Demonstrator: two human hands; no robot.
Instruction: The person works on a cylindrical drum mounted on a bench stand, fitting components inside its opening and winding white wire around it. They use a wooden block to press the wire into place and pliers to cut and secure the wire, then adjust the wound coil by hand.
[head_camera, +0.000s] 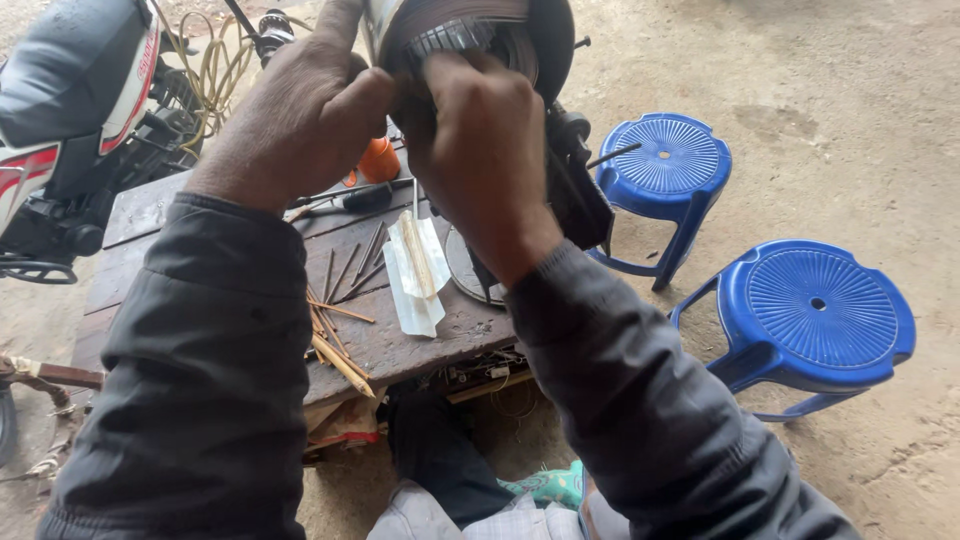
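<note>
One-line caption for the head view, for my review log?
Both hands, left and right, grip a round motor stator above a wooden workbench beside two blue plastic stools.

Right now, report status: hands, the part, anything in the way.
Both hands on the round motor part, held up over the table: left hand, right hand. Sticks and paper strips lie below. Two blue stools at right, apart.

Worn, matt wooden desk; glossy blue plastic stools; dull metal motor stator with copper windings; thin wooden sticks; rough concrete floor.
</note>
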